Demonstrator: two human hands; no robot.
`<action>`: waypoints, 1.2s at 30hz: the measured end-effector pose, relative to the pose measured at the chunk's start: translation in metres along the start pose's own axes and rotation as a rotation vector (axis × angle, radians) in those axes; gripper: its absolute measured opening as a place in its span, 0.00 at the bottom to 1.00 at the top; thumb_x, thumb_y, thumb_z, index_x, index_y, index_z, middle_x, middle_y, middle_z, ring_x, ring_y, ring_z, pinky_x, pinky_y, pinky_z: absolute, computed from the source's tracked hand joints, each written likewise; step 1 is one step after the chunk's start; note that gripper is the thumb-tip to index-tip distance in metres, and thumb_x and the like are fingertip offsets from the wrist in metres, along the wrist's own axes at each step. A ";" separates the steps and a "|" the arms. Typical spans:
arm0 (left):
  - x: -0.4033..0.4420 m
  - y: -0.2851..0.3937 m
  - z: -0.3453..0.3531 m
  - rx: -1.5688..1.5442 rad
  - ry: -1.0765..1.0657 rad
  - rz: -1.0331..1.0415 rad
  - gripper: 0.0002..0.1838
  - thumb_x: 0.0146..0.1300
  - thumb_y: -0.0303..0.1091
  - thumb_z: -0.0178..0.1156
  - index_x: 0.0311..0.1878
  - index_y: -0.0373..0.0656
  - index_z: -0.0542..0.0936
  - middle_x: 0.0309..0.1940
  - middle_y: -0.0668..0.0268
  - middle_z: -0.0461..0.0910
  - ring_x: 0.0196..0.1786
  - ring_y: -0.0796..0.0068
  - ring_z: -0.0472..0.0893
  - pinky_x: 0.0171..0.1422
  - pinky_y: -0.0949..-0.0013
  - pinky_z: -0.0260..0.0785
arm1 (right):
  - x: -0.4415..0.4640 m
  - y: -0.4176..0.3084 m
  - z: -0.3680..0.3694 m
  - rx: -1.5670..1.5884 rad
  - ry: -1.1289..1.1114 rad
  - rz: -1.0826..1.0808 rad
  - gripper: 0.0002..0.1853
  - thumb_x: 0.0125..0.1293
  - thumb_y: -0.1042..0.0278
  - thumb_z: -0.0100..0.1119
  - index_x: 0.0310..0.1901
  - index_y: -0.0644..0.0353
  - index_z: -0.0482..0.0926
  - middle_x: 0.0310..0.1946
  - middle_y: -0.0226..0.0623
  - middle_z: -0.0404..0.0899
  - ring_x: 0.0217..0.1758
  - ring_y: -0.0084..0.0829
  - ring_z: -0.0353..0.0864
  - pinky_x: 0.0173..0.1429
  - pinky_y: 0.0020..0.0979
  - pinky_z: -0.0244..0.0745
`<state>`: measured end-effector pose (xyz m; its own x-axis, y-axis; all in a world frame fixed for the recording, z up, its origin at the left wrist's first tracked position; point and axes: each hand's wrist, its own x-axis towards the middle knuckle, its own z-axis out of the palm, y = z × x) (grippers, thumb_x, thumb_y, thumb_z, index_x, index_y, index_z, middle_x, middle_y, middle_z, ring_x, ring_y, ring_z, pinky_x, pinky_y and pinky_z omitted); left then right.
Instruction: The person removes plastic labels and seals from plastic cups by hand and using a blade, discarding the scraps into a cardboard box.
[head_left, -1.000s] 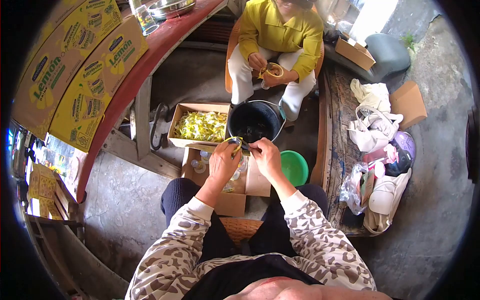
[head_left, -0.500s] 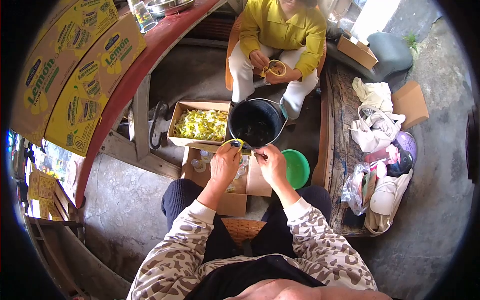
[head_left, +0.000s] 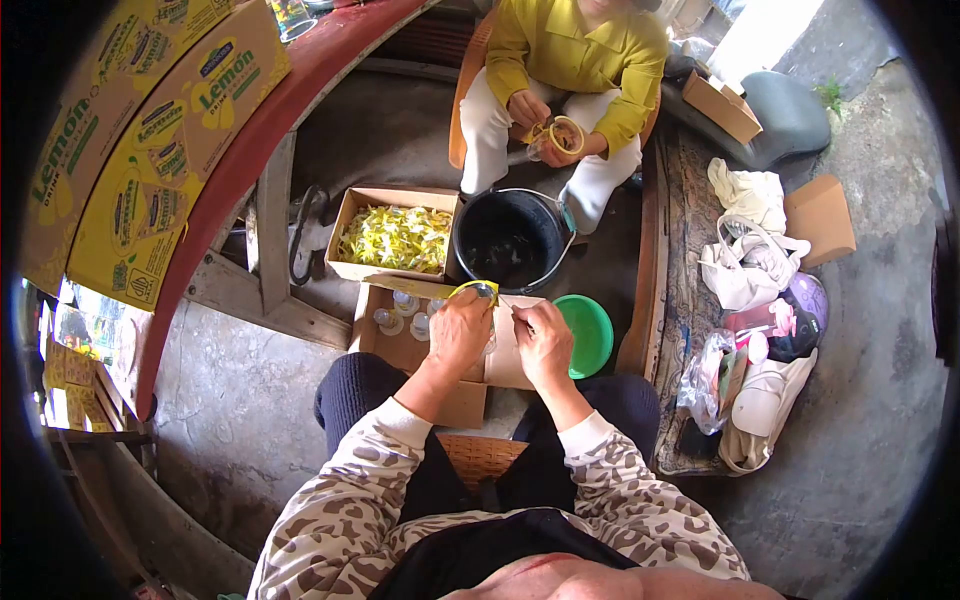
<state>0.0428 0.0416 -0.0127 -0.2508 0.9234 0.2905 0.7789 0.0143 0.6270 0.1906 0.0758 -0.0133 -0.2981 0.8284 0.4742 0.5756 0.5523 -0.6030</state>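
My left hand [head_left: 461, 328] is closed around a plastic cup with a yellow rim [head_left: 484, 287], most of it hidden behind my fingers. Close to that rim, my right hand [head_left: 544, 341] has its fingers pinched together on something thin that I cannot make out. Just beyond both hands stands a black bucket [head_left: 545, 218] with a dark inside. Below my hands is an open cardboard box [head_left: 405, 350] with several clear plastic cups [head_left: 391, 321] in it. A second cardboard box [head_left: 347, 222], left of the bucket, is filled with yellow strips [head_left: 395, 240].
A green basin [head_left: 590, 335] lies right of my hands. Across from me a seated person in a yellow shirt [head_left: 575, 50] holds a yellow-rimmed cup [head_left: 567, 136]. Lemon drink cartons [head_left: 150, 180] stand on the red-edged table at left. Bags [head_left: 745, 262] lie on the bench at right.
The view has shifted slightly. My right hand has drawn a little down, and a thin line shows between it and the cup. My left hand still holds the cup.
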 end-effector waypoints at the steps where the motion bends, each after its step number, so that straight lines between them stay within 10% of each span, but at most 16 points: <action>1: 0.000 0.001 0.000 -0.001 -0.003 0.000 0.06 0.61 0.34 0.63 0.34 0.42 0.83 0.32 0.60 0.78 0.37 0.54 0.82 0.40 0.54 0.75 | 0.001 0.000 -0.001 -0.043 0.012 -0.045 0.06 0.54 0.78 0.67 0.30 0.58 0.78 0.27 0.35 0.74 0.34 0.39 0.79 0.37 0.40 0.74; 36: 0.002 0.002 0.001 -0.029 0.063 0.040 0.05 0.60 0.31 0.62 0.34 0.41 0.82 0.31 0.60 0.78 0.36 0.54 0.82 0.40 0.53 0.76 | 0.011 -0.001 -0.005 -0.060 0.055 0.008 0.04 0.56 0.76 0.66 0.34 0.57 0.82 0.29 0.36 0.76 0.37 0.41 0.79 0.39 0.41 0.74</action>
<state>0.0444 0.0442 -0.0110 -0.2563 0.8970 0.3601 0.7723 -0.0340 0.6343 0.1907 0.0835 -0.0045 -0.2518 0.8255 0.5051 0.6227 0.5377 -0.5684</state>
